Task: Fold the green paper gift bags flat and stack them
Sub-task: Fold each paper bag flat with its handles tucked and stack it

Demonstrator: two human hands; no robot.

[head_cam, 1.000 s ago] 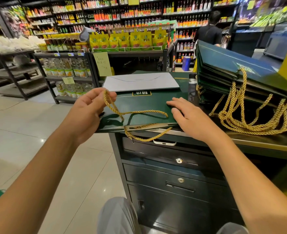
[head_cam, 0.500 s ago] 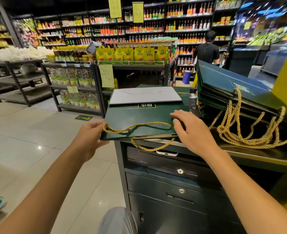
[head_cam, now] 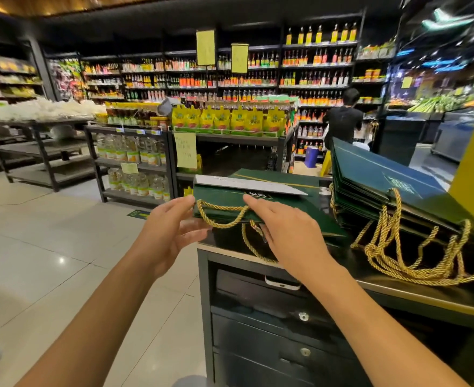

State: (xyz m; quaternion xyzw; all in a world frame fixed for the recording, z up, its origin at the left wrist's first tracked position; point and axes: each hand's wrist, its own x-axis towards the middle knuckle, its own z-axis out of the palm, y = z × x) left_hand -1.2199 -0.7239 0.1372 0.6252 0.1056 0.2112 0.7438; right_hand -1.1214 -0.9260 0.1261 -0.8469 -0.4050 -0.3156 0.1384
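- Flat green bag (head_cam: 224, 201) at the near left corner of the bench (head_cam: 425, 296), near edge raised off the top, white sheet (head_cam: 247, 185) lying on its far part.
- Left hand (head_cam: 171, 230) pinching the bag's left corner: thumb on top, fingers (head_cam: 199, 233) spread underneath.
- Right hand (head_cam: 288, 233) palm down on the bag, fingers (head_cam: 255, 202) straight, gripping nothing.
- Gold rope handle (head_cam: 219, 222) looped between both hands.
- Stack of folded bags (head_cam: 383, 185) leaning at the right of the bench, well apart from the hands, rope handles tangled in front.
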